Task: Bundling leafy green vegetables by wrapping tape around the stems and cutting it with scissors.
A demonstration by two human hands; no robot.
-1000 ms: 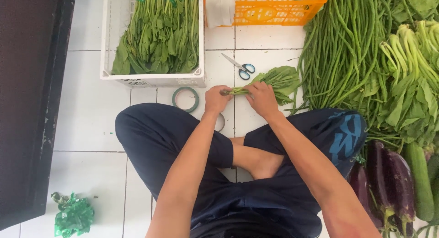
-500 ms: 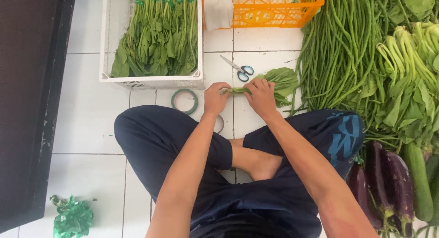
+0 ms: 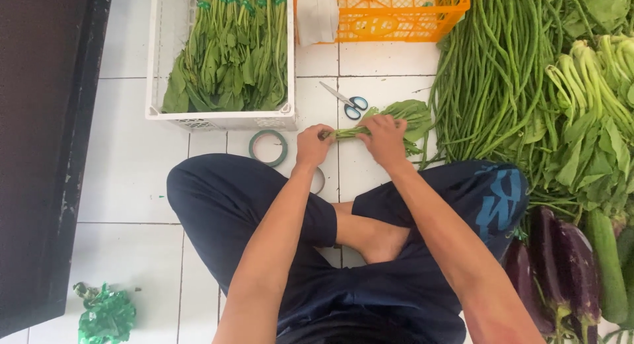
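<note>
A bundle of leafy greens [image 3: 386,122] lies across the white floor tiles [image 3: 132,159], between both hands. The left hand [image 3: 313,145] pinches the stem ends; the right hand [image 3: 385,138] curls its fingers over the stalks mid-bundle, with the leaves fanning out past it. Scissors [image 3: 347,101] lie just beyond.

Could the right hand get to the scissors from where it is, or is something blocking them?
Probably yes. The scissors lie on bare white tile just beyond the right hand, nothing between them. But that hand and the left hand both grip the bunch of greens, so it would have to let go first.
</note>
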